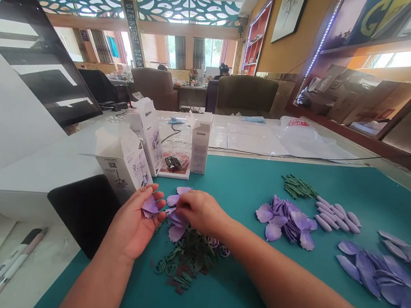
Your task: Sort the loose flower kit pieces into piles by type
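My left hand point(135, 226), palm up with fingers curled, holds light purple petals point(150, 207). Just to its right, my right hand point(199, 211) reaches down with fingers pinched at some purple petals point(176, 232); its fingertips are partly hidden, and I cannot tell how many petals it grips. Below lies a heap of green leaf-like pieces point(197, 252), with small green rings point(165, 267) and short dark red bits around its front. Farther right sits a larger pile of purple petals point(287, 220).
Green stem pieces point(298, 187), pale lilac buds point(337, 216) and more purple petals point(382, 275) lie right on the green mat point(227, 305). White boxes point(129, 159), a small carton point(199, 147) and a black tablet-like slab point(83, 210) stand left. A monitor point(38, 47) leans in upper left.
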`<state>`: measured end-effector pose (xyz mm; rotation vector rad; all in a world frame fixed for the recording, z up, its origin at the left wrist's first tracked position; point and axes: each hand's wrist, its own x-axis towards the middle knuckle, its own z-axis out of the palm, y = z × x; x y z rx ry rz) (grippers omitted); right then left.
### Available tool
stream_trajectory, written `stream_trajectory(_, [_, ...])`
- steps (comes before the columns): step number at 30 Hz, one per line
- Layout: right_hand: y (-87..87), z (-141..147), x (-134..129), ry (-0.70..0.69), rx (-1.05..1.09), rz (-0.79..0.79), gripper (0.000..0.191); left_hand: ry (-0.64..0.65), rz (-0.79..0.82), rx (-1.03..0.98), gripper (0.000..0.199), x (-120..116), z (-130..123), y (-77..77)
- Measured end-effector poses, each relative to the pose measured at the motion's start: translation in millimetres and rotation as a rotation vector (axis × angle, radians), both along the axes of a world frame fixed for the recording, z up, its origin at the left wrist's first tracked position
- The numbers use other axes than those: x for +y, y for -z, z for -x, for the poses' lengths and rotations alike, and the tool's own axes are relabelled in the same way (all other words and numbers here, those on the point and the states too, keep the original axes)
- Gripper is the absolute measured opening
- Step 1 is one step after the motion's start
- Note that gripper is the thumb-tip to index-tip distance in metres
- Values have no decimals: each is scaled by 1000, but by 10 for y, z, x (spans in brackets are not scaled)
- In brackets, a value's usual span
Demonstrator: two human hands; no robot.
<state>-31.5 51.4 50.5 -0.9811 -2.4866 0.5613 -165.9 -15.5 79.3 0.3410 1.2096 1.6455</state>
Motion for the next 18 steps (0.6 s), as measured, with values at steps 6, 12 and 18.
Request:
stream_trajectory(6, [-112,-101,125,195,390,396,6,43,39,-41,15,59,-45,131])
stream_trajectory(12, [-47,-18,102,175,560,515,3,182,18,-106,30,68,-170,192])
stream_trajectory(18, [-102,28,-43,129,503,430,7,195,-16,-159,33,60,-211,162])
